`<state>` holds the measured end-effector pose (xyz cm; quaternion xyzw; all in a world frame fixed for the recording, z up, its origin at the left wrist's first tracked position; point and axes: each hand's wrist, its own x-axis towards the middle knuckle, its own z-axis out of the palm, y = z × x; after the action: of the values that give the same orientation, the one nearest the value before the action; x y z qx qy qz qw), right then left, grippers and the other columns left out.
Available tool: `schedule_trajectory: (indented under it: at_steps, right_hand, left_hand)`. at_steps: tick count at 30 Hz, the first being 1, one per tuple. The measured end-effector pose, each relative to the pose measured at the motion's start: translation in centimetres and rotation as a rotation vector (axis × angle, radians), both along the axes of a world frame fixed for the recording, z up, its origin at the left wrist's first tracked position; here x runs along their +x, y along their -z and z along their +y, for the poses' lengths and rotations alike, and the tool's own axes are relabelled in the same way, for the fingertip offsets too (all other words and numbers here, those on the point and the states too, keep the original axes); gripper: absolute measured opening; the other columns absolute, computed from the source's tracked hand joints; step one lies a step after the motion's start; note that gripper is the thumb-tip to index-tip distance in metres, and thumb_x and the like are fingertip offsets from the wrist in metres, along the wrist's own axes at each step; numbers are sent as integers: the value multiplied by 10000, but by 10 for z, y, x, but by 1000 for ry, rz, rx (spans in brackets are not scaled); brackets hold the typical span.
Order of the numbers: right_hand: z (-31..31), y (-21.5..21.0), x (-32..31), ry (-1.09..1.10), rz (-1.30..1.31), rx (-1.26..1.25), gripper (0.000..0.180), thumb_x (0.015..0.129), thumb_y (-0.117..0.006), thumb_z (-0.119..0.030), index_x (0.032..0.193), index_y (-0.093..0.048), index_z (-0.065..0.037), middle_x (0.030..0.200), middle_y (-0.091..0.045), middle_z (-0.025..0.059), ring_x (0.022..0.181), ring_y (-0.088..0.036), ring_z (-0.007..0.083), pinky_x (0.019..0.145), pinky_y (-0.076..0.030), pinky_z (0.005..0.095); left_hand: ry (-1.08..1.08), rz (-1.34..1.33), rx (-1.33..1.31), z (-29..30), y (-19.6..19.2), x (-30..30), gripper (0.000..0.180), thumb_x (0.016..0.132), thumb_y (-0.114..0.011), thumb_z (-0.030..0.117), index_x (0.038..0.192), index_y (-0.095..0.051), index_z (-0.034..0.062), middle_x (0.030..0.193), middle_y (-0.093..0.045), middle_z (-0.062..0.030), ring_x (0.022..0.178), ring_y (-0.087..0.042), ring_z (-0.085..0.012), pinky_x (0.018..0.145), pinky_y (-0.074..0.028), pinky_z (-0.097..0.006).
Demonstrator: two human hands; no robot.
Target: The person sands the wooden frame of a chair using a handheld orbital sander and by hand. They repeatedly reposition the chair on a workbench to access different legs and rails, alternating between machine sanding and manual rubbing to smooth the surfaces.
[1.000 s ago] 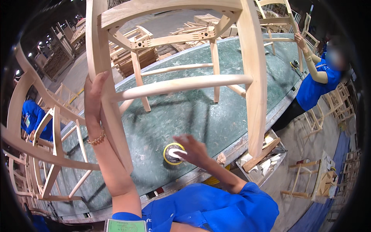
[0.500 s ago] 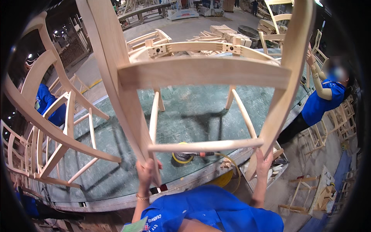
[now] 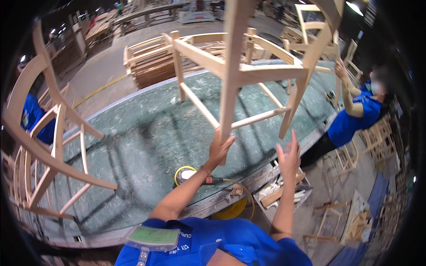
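Note:
An unfinished pale wooden chair frame point(image 3: 229, 77), without a seat panel, stands upright over the worktable in front of me. My left hand point(image 3: 218, 150) is wrapped round the lower end of its nearest leg. Off the chair, my right hand point(image 3: 289, 159) is raised with its fingers apart, just below another leg's foot, and holds nothing. Beneath my left forearm lies a round sander point(image 3: 179, 175) with a yellow rim, partly hidden by the arm. Its hose point(image 3: 242, 182) runs over the table's near edge.
The green-topped worktable point(image 3: 146, 146) carries another chair frame point(image 3: 57, 133) on the left. A co-worker in blue point(image 3: 355, 119) handles a chair at the far right; another person in blue point(image 3: 42, 119) is at the left. A box of wood scraps point(image 3: 284, 195) sits below the near edge.
The chair frame has moved away from me and to the right, and has turned. My right hand has let go of its leg; my left has moved up and right with its leg.

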<state>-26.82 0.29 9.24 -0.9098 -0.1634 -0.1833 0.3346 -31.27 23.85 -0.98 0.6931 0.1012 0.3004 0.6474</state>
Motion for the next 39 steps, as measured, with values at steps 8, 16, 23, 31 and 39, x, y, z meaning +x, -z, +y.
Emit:
schedule_trajectory:
  at_steps: [8,16,23,31,39]
  right_hand:
    - [-17,105,-18,-94,562,550,812,890,-674,-194,1530,-174,-171,1032,-557,56,767,-536,127,550,-451,252]
    - [74,103,47,-325,325,369,709,924,-636,-288,1476,-280,-22,1321,-490,178,973,-580,235,693,-490,316]
    - [86,118,-37,-368,247,-91,568,939,-586,-269,1364,-431,75,1071,-646,237,915,-658,288,746,-512,386]
    - [250,125,-178,-938,956,411,482,840,-698,-100,1262,-501,23,917,-600,63,777,-596,137,645,-495,252]
    - [509,56,-342,-1344,677,584,631,770,-788,-204,1277,-472,0,981,-589,84,926,-575,171,811,-485,322]
  left_hand:
    - [204,166,344,-7,-49,65,602,893,-543,569,1205,-495,57,1063,-619,-192,1001,-608,-337,830,-487,-429]
    - [162,302,509,8,-33,28,642,796,-621,602,1099,-528,44,884,-674,-191,858,-673,-357,725,-515,-458]
    - [189,326,326,62,-8,-163,388,903,-566,392,1150,-581,94,970,-662,-142,911,-650,-285,791,-487,-415]
    - [-602,541,-269,93,31,-422,319,911,-596,312,1111,-643,69,946,-710,-78,867,-676,-161,753,-513,-290]
    - [-925,294,-411,103,21,-539,280,967,-557,214,1151,-596,7,951,-683,-88,867,-652,-141,758,-518,-267]
